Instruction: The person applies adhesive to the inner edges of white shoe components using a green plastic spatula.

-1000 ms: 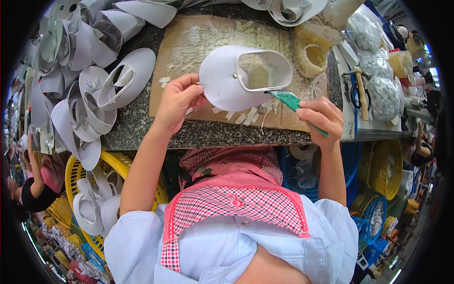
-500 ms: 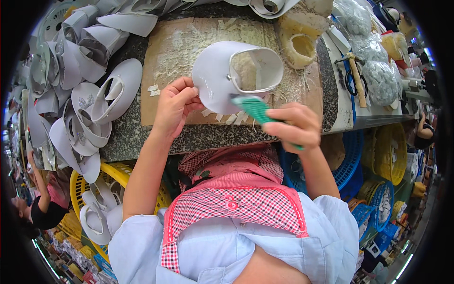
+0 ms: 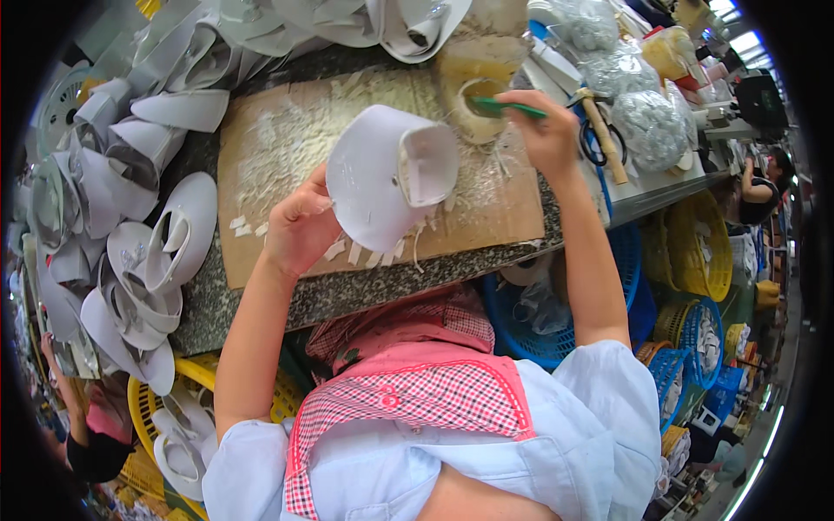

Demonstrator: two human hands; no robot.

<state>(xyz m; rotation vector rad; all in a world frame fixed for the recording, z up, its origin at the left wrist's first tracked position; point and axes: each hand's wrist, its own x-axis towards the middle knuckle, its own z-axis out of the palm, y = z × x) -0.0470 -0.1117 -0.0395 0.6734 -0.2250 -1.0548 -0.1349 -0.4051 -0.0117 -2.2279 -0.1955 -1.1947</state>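
Note:
A white shoe upper (image 3: 363, 187) with an oval opening is raised over the glue-crusted cardboard (image 3: 287, 148). My left hand (image 3: 302, 221) pinches it by its left edge. In my right hand (image 3: 549, 137), at the far right of the cardboard, is the green handle of a brush (image 3: 528, 109). The brush's head end dips into the mouth of a yellowish, glue-coated pot (image 3: 473, 62), so its bristles are hidden. Small pale strips (image 3: 373, 260) lie along the cardboard's near edge.
More white uppers (image 3: 181, 230) are heaped at the left and along the back. Scissors (image 3: 599, 143), a wooden-handled tool and clear plastic bags (image 3: 647, 130) lie at the right. Below the speckled worktop (image 3: 330, 300) stand a yellow basket (image 3: 187, 373) and blue baskets (image 3: 565, 343).
My right hand has moved the brush from the upper's surface, away and up to the glue pot. My left hand has turned and tilted the upper. The whole view has shifted.

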